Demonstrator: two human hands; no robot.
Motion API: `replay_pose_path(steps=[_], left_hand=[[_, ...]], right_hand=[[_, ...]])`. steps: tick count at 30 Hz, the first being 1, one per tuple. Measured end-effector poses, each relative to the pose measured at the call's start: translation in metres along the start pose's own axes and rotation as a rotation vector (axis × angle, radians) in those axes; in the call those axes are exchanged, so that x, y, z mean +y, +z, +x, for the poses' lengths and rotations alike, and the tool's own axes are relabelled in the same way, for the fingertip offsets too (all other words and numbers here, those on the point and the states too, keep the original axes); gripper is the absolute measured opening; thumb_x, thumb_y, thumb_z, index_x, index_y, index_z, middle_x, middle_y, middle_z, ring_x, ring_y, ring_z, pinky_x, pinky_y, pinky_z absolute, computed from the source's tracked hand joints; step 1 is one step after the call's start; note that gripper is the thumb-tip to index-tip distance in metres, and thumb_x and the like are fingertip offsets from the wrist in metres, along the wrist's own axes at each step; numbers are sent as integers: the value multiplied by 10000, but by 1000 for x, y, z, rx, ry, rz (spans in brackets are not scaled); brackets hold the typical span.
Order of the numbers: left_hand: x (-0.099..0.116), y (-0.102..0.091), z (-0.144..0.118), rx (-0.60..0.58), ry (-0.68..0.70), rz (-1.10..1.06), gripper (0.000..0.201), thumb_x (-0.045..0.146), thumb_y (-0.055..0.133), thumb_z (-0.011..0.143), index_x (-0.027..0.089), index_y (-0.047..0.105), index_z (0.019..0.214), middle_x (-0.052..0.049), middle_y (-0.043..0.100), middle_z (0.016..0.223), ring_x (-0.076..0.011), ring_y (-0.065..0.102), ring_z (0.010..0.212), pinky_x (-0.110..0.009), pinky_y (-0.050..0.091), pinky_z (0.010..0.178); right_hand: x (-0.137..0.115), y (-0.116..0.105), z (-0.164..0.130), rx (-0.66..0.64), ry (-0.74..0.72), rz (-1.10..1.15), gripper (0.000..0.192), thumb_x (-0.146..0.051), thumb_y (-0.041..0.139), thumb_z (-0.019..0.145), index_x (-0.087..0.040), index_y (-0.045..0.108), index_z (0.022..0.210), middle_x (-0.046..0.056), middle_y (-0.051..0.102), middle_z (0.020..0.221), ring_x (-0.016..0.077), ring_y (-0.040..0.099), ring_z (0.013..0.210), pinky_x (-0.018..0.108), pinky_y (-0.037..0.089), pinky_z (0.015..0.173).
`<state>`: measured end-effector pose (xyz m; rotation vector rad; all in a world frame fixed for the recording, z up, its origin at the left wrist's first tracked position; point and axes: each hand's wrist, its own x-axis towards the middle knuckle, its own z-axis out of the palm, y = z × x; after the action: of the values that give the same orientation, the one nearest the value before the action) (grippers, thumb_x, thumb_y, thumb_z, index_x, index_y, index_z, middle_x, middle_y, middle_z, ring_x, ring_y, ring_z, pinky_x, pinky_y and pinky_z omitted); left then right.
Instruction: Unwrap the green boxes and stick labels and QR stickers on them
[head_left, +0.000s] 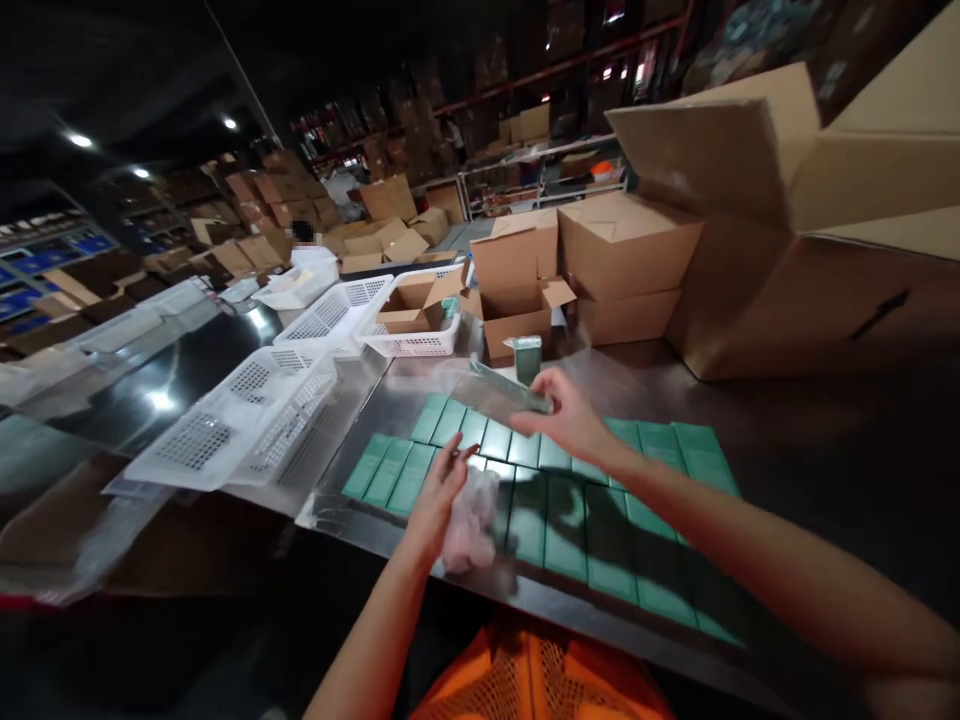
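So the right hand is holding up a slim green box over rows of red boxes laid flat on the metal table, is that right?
Not quite. In the head view the rows of boxes lying flat on the metal table are green, not red. The rest stands: the right hand holds a slim green box above them.

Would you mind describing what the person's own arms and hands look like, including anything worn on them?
Both forearms are bare, with no sleeves in view. The left hand and right hand wear no gloves, and no rings, watch or bracelet show at either wrist. The picture is dim and slightly blurred, so fine details such as nails cannot be made out.
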<state>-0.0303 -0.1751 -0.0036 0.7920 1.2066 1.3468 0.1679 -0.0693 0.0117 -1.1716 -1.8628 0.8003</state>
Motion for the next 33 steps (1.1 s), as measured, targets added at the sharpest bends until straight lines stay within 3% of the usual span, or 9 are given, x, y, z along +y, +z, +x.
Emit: replay_pose_path(steps=[4, 8, 12, 17, 22, 24, 26, 30, 33], left_hand=[[-11, 0, 11, 68, 219, 114, 641, 612, 802, 614, 183, 657, 1066, -90, 692, 1076, -228, 658, 920, -319, 514, 804], [-24, -9, 6, -77, 322, 335, 468, 485, 766, 736, 191, 654, 1082, -81, 701, 1078, -212, 662, 946, -309, 519, 833], [-22, -16, -1, -89, 472, 380, 613, 452, 740, 771, 184, 568, 1296, -148, 632, 1303, -288, 570, 1231, -378, 485, 977], [-21, -20, 5, -20, 389, 483, 414, 365, 741, 753, 184, 676, 1120, -100, 716, 1142, -241, 668, 1019, -342, 519, 892], [-37, -23, 10, -55, 298, 506, 336, 339, 689, 763, 152, 664, 1041, -54, 730, 921, -198, 670, 813, -299, 526, 745], [-36, -25, 10, -90, 278, 549, 280, 322, 689, 774, 145, 682, 991, -37, 719, 833, -186, 653, 745, -293, 512, 710], [-29, -27, 9, -133, 278, 592, 310, 309, 756, 730, 150, 708, 991, -48, 729, 880, -207, 660, 806, -311, 511, 758], [-9, -28, 6, -174, 351, 553, 655, 344, 839, 652, 220, 635, 1262, -101, 648, 1296, -277, 606, 1156, -366, 486, 945], [-4, -23, 7, -118, 375, 552, 590, 378, 806, 697, 210, 653, 1241, -99, 692, 1210, -271, 615, 1141, -365, 481, 954]], right_hand=[[-5, 18, -46, -268, -18, 280, 537, -361, 866, 617, -235, 482, 971, 23, 683, 963, 247, 664, 939, 385, 524, 818], [-7, 16, -55, -146, -71, 416, 585, -362, 839, 688, -239, 533, 1172, 70, 675, 1153, 235, 638, 1085, 424, 495, 971], [-5, 19, -55, -171, -85, 479, 467, -368, 823, 725, -226, 636, 1129, 49, 710, 1072, 197, 675, 952, 359, 548, 881], [-2, 30, -57, -134, -178, 302, 332, -301, 778, 780, -208, 682, 1084, 45, 710, 1026, 188, 659, 892, 330, 546, 801], [-3, 27, -53, -110, -234, 295, 574, -375, 854, 703, -198, 635, 1203, 76, 667, 1122, 204, 647, 934, 353, 540, 844], [-5, 25, -52, -113, -256, 294, 523, -387, 839, 728, -209, 651, 1182, 67, 674, 1106, 200, 646, 931, 349, 537, 850], [-5, 25, -51, -122, -230, 260, 410, -359, 819, 757, -217, 685, 1117, 46, 698, 1032, 193, 648, 892, 342, 537, 832], [-4, 27, -50, -124, -172, 226, 420, -314, 853, 710, -219, 702, 1090, 39, 712, 1000, 200, 652, 877, 347, 541, 821], [-4, 30, -50, -123, -131, 265, 403, -324, 855, 691, -221, 709, 1053, 38, 715, 1004, 208, 662, 904, 358, 541, 853]])
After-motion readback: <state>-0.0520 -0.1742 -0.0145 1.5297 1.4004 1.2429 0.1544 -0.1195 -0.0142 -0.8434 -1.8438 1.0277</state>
